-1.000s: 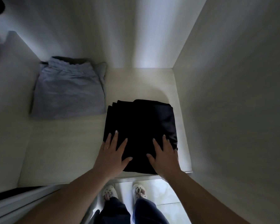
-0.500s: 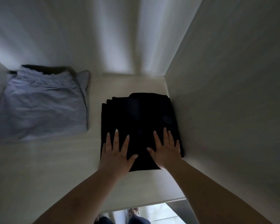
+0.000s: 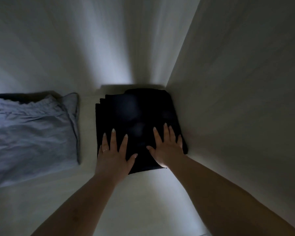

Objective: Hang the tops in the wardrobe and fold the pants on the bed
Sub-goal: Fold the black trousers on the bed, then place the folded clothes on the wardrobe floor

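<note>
Pressing flat on folded black pants [image 3: 136,116], both hands, head view, dim light. Left hand [image 3: 115,155]: fingers spread and straight, palm down on near-left part of the dark stack, ring on one finger, thumb splayed toward centre. Right hand [image 3: 167,149]: fingers spread and straight too, palm down on near-right part, thumb angled inward, no curl around fabric. Black pants folded into compact rectangle, layered edges stepped along left side, lying on pale wardrobe shelf [image 3: 143,193], far end close to back wall, right edge just beside right side panel [image 3: 237,99], touching or not cannot tell. Near edge of stack partly under both palms. Folded grey-blue garment [image 3: 32,133] on same shelf to the left, apart from black stack with bare strip of shelf between, gathered waistband at far end, wrinkled top surface, left part cut off by frame. Both forearms bare, entering from bottom edge
</note>
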The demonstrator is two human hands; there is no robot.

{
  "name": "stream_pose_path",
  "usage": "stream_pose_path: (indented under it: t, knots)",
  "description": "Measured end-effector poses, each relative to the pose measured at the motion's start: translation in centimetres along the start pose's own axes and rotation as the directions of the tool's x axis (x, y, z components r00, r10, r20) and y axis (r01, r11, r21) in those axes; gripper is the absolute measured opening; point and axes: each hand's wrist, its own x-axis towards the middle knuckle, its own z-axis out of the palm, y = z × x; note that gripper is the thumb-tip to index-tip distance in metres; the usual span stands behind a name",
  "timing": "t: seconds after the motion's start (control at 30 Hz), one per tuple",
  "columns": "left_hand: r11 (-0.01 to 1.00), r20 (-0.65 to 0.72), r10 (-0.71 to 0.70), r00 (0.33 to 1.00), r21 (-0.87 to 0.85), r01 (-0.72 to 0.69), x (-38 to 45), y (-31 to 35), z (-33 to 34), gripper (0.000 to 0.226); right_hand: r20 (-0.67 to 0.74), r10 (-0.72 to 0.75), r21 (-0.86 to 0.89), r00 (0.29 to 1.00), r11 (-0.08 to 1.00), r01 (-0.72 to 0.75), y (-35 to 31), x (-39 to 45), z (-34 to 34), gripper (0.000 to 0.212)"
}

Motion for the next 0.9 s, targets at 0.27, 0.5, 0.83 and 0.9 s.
stream_pose_path:
  t: [0.27, 0.5, 0.83, 0.9]
  knots:
    - [0.999, -0.089, 0.005, 0.996, 0.037, -0.002, 2.7, -0.7, 0.1, 0.077, -0.070, -0.008, 0.018, 0.997, 1.000, 0.010, 0.1, 2.7, -1.0, 0.074]
    - [1.000, -0.102, -0.005, 0.995, -0.022, 0.003, 4.1, -1.0, -0.4, 0.076, -0.152, 0.023, 0.044, 0.988, 0.999, -0.017, 0.2, 3.1, -1.1, 0.073]
    - [0.023, 0.170, -0.445, 0.879, -0.979, 0.201, -8.1, -4.0, -7.1, 0.011, -0.136, 0.106, 0.908, 0.985, 0.411, 0.081, -4.7, -10.0, -3.0, 0.019]
    - [-0.146, 0.219, -0.510, 0.832, -0.975, 0.168, -13.3, -4.5, -8.1, 0.010, -0.139, -0.030, 0.941, 0.990, 0.307, 0.142, -7.1, -14.0, -2.6, 0.017]
